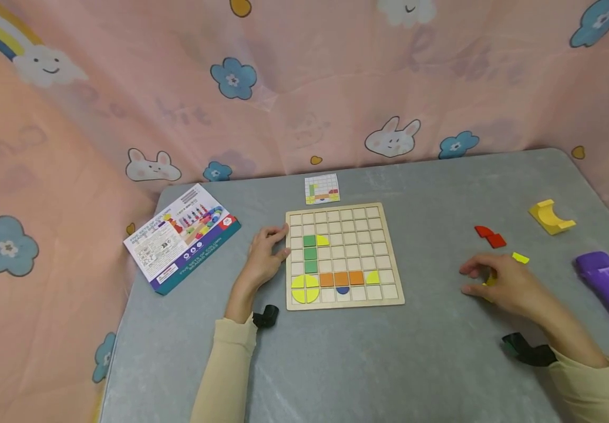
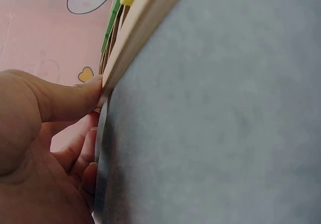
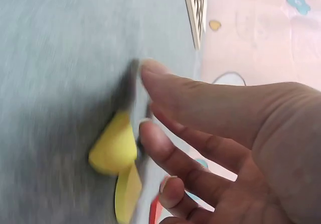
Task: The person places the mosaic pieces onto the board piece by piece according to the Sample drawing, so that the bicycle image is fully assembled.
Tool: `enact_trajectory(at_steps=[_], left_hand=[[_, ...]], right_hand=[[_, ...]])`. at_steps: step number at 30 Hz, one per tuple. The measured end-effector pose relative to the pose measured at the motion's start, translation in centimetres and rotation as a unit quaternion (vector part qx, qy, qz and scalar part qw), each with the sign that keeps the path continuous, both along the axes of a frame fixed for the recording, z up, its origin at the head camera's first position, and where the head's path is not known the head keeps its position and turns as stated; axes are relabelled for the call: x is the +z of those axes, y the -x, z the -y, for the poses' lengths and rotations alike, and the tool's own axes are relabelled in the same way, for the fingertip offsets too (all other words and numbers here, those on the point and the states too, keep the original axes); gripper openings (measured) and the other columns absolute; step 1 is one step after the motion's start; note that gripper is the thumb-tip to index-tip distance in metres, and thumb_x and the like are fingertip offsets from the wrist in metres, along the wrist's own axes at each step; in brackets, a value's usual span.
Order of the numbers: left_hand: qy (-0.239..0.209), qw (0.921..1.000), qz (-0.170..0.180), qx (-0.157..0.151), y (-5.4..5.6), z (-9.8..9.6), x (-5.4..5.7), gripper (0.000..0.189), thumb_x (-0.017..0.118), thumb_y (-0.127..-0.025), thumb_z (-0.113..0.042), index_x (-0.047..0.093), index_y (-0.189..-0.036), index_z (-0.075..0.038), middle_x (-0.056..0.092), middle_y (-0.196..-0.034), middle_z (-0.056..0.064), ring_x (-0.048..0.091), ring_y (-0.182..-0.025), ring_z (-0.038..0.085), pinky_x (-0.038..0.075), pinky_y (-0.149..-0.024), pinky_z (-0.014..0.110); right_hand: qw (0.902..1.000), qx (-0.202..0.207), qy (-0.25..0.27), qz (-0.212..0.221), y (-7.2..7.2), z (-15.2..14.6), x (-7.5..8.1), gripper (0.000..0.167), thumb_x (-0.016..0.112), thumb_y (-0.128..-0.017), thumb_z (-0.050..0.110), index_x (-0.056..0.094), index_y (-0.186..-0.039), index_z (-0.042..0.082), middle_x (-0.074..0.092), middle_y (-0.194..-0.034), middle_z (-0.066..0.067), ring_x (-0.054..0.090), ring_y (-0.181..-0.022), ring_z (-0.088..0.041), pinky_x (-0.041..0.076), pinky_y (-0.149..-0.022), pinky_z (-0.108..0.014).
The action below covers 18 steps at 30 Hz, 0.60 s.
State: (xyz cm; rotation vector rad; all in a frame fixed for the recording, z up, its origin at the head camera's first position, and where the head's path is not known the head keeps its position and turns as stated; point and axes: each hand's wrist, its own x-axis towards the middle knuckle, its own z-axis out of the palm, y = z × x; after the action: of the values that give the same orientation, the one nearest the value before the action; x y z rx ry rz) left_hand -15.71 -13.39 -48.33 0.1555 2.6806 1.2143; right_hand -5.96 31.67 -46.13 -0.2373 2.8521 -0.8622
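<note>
Two yellow pieces (image 3: 114, 151), both roughly upright in right-wrist view; right hand (image 1: 512, 285) beside, fingers parted; left hand (image 1: 265, 255) loosely touches board (image 1: 350, 252).

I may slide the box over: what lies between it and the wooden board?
The head view shows the left hand, touching the left edge of the wooden board, and otherwise bare grey tabletop.

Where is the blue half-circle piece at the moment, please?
In the head view, the blue half-circle piece lies on the wooden board, in the middle of its bottom row, just below the middle orange square.
</note>
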Motion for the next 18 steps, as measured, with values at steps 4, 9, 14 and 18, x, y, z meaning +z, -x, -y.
enact_trajectory(at_steps=[4,9,14,18], left_hand=[[0.0,1.0,-0.003,0.002,0.0,-0.1,-0.1,0.058,0.067,-0.103,-0.007,0.049,-0.158,-0.007,0.047,-0.155,0.019,0.037,-0.147,0.037,0.025,-0.121,0.057],[0.0,1.0,-0.003,0.004,0.0,-0.1,-0.2,0.057,0.066,-0.103,-0.007,0.049,-0.158,-0.007,0.047,-0.156,0.019,0.037,-0.147,0.037,0.025,-0.121,0.057],[0.003,1.0,-0.005,0.004,0.1,-0.1,-0.2,0.057,0.066,-0.103,-0.007,0.049,-0.158,-0.006,0.047,-0.155,0.019,0.037,-0.146,0.037,0.026,-0.121,0.057],[0.005,1.0,-0.007,0.002,0.0,-0.1,-0.2,0.057,0.067,-0.103,-0.007,0.049,-0.158,-0.007,0.048,-0.154,0.019,0.037,-0.146,0.037,0.026,-0.12,0.057]], right_hand=[[0.9992,0.015,-0.031,-0.018,-0.4,-1.3,0.0,0.028,0.094,-0.078,0.013,0.075,-0.098,0.008,0.067,-0.093,0.0,0.053,-0.085,-0.005,0.045,-0.075,-0.025],[0.9982,-0.007,-0.05,0.034,-0.5,-1.9,0.2,0.028,0.092,-0.081,0.015,0.071,-0.099,0.007,0.063,-0.091,-0.001,0.056,-0.09,-0.017,0.045,-0.079,-0.038],[0.9958,-0.029,-0.053,0.068,-0.4,-1.9,0.4,0.028,0.09,-0.084,0.018,0.068,-0.098,0.008,0.058,-0.085,0.001,0.054,-0.085,-0.018,0.042,-0.075,-0.036],[0.9966,-0.03,-0.05,0.058,-0.4,-1.3,0.3,0.025,0.089,-0.085,0.018,0.069,-0.097,0.008,0.058,-0.082,0.003,0.05,-0.076,-0.01,0.04,-0.069,-0.029]])
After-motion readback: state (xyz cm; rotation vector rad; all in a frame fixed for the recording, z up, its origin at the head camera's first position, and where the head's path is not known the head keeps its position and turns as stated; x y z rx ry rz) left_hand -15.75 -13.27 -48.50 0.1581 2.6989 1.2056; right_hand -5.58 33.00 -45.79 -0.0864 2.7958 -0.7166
